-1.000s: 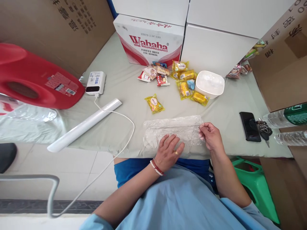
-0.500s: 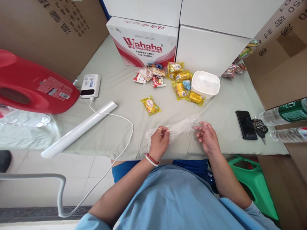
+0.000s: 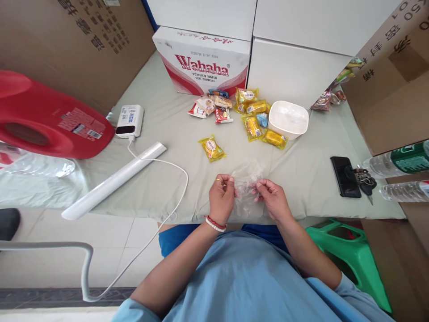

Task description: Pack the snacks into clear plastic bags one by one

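Observation:
A thin, clear plastic bag is stretched between my two hands, close to the table's front edge. My left hand pinches its left side, thumb against the fingers. On the other side my right hand grips it between thumb and fingertips. Just beyond my left hand lies one yellow-wrapped snack cake by itself. Farther back, several more yellow packets rest beside a white plastic tub. Small red and white snack packets are heaped to their left.
A white lamp tube and a power bank with a cable lie left, near a large red jug. At right are a phone, keys and bottles. Behind stands a Wahaha carton; a green stool is below.
My right hand has moved left toward my left hand and now pinches the bag. The bag, spread long before, is bunched between the hands.

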The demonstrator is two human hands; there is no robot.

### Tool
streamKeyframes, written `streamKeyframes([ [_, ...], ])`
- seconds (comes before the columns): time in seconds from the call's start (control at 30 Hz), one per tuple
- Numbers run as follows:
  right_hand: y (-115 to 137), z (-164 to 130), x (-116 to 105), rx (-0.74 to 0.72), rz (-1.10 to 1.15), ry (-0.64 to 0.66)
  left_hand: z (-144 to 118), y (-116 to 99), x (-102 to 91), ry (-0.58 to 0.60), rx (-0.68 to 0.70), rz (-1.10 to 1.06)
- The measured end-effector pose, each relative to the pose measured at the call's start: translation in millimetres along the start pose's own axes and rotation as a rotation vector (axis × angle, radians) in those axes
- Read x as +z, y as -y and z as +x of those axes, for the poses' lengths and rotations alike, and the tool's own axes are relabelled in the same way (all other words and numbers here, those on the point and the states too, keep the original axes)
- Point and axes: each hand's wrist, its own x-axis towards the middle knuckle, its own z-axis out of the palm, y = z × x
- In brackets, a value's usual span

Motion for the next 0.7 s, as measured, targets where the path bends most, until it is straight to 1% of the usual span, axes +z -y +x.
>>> streamKeyframes([
  [0.13, 4, 4, -28, 0.053, -0.016, -0.057, 19, 1, -25.1, -0.065, -0.09, -0.168],
  [0.23, 2, 6, -46, 0.049, -0.02, -0.124, 31, 1, -45.6, -0.097, -0.14, -0.234],
  [0.37, 1, 10, -63, 0.028, -0.015, -0.194, 41, 0, -72.3, -0.098, -0.152, -0.214],
  [0.43, 4, 10, -69, 0.019, -0.046, -0.193, 44, 1, -83.1, -0.099, -0.162, -0.171],
  [0.5, 7, 10, -72, 0.021, -0.111, -0.167, 42, 3, -90.3, -0.122, -0.143, -0.077],
  [0.53, 9, 10, -73, 0.027, -0.145, -0.153, 40, 3, -92.2, -0.156, -0.101, 0.002],
  [0.57, 11, 11, -73, 0.033, -0.174, -0.143, 36, 2, -92.8, -0.213, -0.028, 0.105],
  [0.63, 15, 15, -70, 0.04, -0.21, -0.141, 27, 0, -90.6, -0.34, 0.186, 0.337],
  [0.67, 17, 20, -68, 0.037, -0.222, -0.145, 22, -1, -87.9, -0.367, 0.303, 0.44],
  [0.7, 19, 26, -66, 0.029, -0.236, -0.146, 18, -3, -84.6, -0.342, 0.408, 0.524],
])
